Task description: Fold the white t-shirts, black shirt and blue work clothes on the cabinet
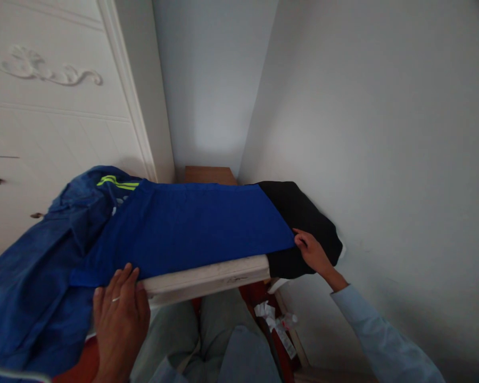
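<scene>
A bright blue garment [207, 221] lies spread flat along a narrow white board [211, 274]. Its left part, with yellow-green stripes, runs into bunched, darker blue fabric [35, 266] that hangs over the left end. My left hand [122, 311], a ring on one finger, rests with fingers stretched out on the garment's near edge. At the far right corner of the blue cloth, my right hand [309, 250] pinches the hem between thumb and fingers. Under that corner, black fabric [303, 213] covers the board's right end.
A white cabinet [75, 133] with carved trim and dark knobs stands at the left. Grey wall [363, 133] rises close on the right. Behind the board is a brown wooden box-like piece [209, 174]. Crumpled white scraps [265, 311] lie on the red floor below, beside my legs.
</scene>
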Tool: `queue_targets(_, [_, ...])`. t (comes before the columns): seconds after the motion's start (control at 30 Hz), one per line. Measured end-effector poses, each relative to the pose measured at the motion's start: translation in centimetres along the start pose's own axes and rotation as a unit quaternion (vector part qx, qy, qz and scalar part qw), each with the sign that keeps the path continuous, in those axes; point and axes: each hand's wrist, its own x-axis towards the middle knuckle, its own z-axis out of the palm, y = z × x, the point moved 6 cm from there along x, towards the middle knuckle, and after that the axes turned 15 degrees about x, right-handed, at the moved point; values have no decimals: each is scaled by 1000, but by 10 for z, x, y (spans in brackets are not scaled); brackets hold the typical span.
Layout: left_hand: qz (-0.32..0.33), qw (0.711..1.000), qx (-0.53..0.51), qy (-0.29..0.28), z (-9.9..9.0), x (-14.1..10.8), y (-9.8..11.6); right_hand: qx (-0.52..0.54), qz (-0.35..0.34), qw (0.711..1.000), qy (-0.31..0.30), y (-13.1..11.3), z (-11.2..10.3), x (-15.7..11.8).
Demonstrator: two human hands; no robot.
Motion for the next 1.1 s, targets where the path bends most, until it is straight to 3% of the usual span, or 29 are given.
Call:
queue_targets(0.27, [-2, 1000, -2, -6, -2, 1, 1, 24, 34, 999, 5, 9, -6, 0])
queue_targets(0.5, [-8, 1000, -12, -3, 0, 1, 0, -1, -2, 1000, -25, 11, -3, 1])
queue_targets(0.67, [-6, 1000, -15, -2, -1, 1, 1, -42, -17, 999, -6, 0, 0, 3])
queue_targets(0.93, [-5, 1000, -11, -5, -1, 1, 0, -14, 55, 997, 59, 5, -5, 7])
queue_targets(1.1, [-2, 1000, -15, 0, 0, 0, -1, -45, 84, 995, 40, 9, -7, 14])
